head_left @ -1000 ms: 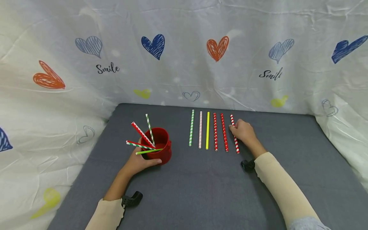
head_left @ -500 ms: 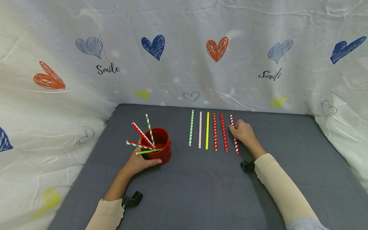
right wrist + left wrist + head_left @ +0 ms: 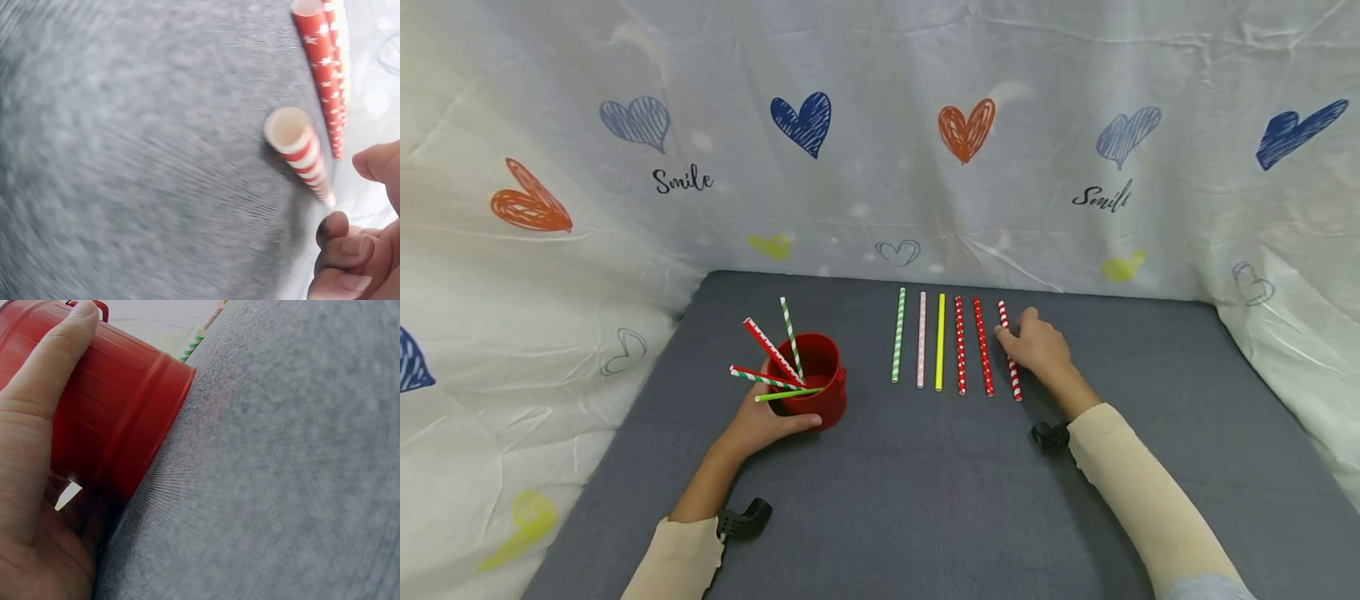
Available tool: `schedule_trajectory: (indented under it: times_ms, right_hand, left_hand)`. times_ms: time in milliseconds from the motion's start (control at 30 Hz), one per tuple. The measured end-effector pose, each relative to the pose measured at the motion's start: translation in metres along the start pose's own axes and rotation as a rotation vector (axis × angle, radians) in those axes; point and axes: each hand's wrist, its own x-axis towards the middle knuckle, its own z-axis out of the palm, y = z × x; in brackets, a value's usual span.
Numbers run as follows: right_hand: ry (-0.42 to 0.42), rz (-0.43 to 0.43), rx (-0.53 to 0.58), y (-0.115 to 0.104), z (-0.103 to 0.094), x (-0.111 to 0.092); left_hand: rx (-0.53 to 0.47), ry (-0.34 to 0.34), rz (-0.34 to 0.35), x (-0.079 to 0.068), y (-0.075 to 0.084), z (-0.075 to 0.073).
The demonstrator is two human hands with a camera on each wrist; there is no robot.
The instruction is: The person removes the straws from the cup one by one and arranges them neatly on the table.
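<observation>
My left hand [image 3: 763,427] grips a red bucket [image 3: 829,404] at the left of the table, thumb along its near side. Several paper straws stick out of it, including a lime green one [image 3: 786,395] and a green striped one [image 3: 789,327]. My right hand [image 3: 1039,345] is over the red-and-white striped straw [image 3: 1015,382], the rightmost of a row lying on the table. In the right wrist view, the thumb [image 3: 378,161] is apart from the bent fingers [image 3: 347,253], and the striped straw [image 3: 305,159] lies unheld before them.
Left of the striped straw lie two red patterned straws [image 3: 983,350], a yellow straw [image 3: 940,342], a pink straw [image 3: 922,342] and a green striped straw [image 3: 898,337]. Grey cloth [image 3: 910,500] covers the table. A white printed curtain [image 3: 880,192] hangs behind it.
The right thumb and fingers have spread slightly apart at the striped straw. The left hand and the bucket have stayed still.
</observation>
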Motion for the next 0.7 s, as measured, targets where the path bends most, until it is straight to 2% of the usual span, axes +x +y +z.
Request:
schedule_trajectory:
  times_ms: [100,233,467,567,700]
  right_hand:
    - [0.062,-0.052,-0.004,-0.007,-0.006,-0.005]
    - [0.127,-0.17,-0.001,-0.024,-0.008,-0.013]
    - [0.245,-0.457,0.017,-0.068,-0.006,-0.034]
    - [0.264,-0.577,0.046,-0.088,-0.004,-0.045]
    - [0.243,-0.686,0.109,-0.11,0.001,-0.058]
  left_hand:
    - [-0.012,-0.005,0.001,0.001,-0.001,-0.001]
    - [-0.02,-0.013,0.0,0.001,-0.002,-0.002]
    - [-0.014,-0.018,0.011,0.001,-0.001,-0.001]
    - [-0.011,-0.017,0.006,0.001,-0.001,-0.001]
    - [-0.008,-0.012,-0.005,0.001,-0.001,0.0]
